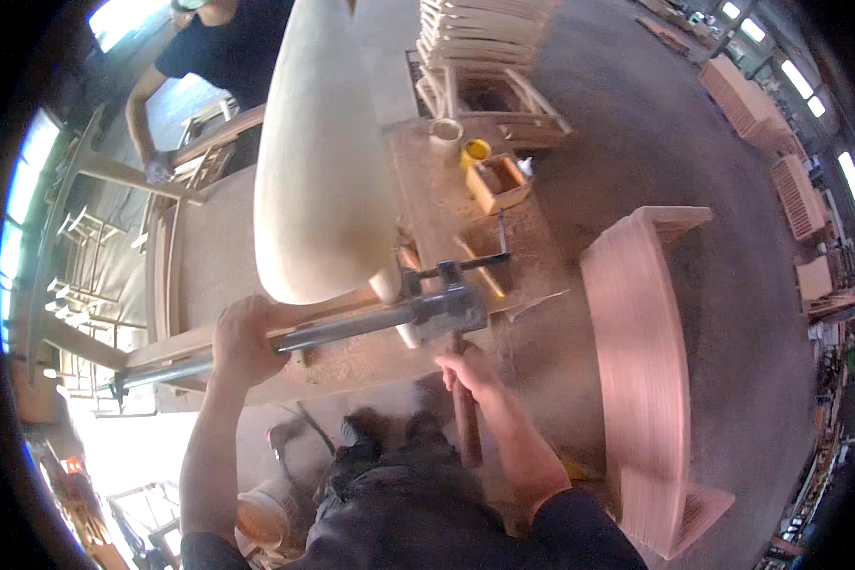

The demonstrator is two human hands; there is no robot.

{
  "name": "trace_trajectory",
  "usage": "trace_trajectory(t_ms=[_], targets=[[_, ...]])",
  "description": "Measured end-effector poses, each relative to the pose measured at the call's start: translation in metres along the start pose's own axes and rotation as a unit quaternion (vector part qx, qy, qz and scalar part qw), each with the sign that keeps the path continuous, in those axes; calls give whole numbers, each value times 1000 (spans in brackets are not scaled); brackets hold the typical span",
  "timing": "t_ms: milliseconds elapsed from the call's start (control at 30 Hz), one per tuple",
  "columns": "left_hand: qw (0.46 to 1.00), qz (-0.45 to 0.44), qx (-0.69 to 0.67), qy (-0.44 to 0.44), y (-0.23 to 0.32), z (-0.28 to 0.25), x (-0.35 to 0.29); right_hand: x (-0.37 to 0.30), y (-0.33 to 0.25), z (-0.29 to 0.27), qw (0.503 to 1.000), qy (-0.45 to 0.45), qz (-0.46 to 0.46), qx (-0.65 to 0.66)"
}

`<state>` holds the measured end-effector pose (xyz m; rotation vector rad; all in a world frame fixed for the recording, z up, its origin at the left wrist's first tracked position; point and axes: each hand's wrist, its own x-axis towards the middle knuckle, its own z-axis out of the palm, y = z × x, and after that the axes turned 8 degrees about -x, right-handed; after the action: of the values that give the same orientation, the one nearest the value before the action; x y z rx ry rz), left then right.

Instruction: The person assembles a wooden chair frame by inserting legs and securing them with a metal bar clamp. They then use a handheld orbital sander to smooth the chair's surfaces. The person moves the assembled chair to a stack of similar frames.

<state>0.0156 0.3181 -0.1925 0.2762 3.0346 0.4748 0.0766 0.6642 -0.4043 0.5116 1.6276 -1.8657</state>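
A long grey bar clamp (351,328) lies across the near side of a wooden chair frame (176,347). My left hand (247,340) is closed round the clamp's bar, against the wooden rail behind it. In my closed right hand (470,373) is a brown wooden handle (466,427), which hangs below the clamp's blocky head (446,299). Whether the handle belongs to the clamp or to a separate tool is hard to tell. A black crank sticks out past that head. Above the bar rises a large, pale, rounded wooden piece (323,161), hiding part of the table.
On the table (427,190) stand a wooden box (497,183), a yellow container (475,152) and a whitish pot (446,135). A stack of curved wooden parts (641,380) stands at the right. Across the table, a co-worker (223,57) touches the woodwork. Slatted chair parts (484,38) are piled behind.
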Motion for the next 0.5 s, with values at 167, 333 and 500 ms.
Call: trace_trajectory(t_ms=[167, 333, 500], targets=[[998, 27, -26, 51, -6, 8, -3, 2, 11, -56, 992, 74, -90, -48], [998, 25, 5, 57, -16, 18, 0, 91, -6, -167, 984, 155, -88, -31], [999, 31, -19, 31, -21, 17, -2, 127, -66, -222, 991, 110, -74, -10]])
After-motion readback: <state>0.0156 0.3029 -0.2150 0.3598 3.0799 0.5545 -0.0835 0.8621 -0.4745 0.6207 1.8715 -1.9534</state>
